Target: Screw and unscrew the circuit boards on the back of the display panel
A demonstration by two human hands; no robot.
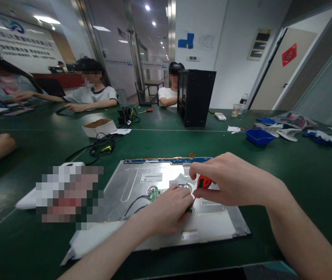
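A flat silver display panel (pixel 160 170) lies back side up on the table in front of me, with a blue circuit strip (pixel 168 160) along its far edge. My right hand (pixel 227 181) grips the orange and black handle of a screwdriver (pixel 203 182), whose shaft slants down toward the panel. My left hand (pixel 170 208) rests on the panel close to the screwdriver's tip. Its fingers are bent and pressed together around something mostly hidden. Beside it, a small green circuit board (pixel 155 194) shows, with a dark cable (pixel 130 206) running from it.
Left of the panel sits a white object (pixel 28 198) beside a blurred patch. Black cables (pixel 95 149), an open cardboard box (pixel 98 126) and another screwdriver (pixel 146 111) lie farther back. A black computer case (pixel 199 99) stands upright. A blue tray (pixel 259 137) and gloves (pixel 323 138) are right. Other people sit around.
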